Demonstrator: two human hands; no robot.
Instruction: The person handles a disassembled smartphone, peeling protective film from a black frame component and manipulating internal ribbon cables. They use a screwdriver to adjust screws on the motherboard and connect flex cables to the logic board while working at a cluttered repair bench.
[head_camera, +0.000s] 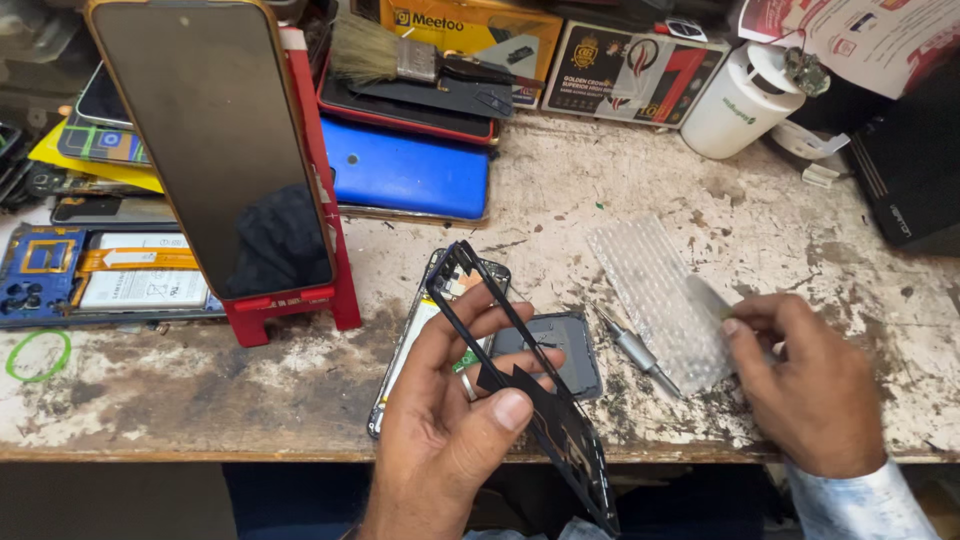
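Observation:
My left hand (455, 405) holds a black plastic phone frame (520, 380) tilted on edge above the bench, thumb pressed on its lower part. Under it lies an opened phone body (405, 345) and a grey back cover (570, 345). My right hand (810, 385) rests on the bench at the right, fingertips pinching a thin clear strip (708, 297) at the edge of a sheet of bubble wrap (655, 295). A small metal screwdriver (635, 350) lies between the hands.
A phone (210, 140) leans on a red stand (315, 200) at left. Beside it lies an opened blue phone with battery (100, 275). A blue case (405, 170), a brush (385, 55), boxes and a white cup (740, 100) line the back.

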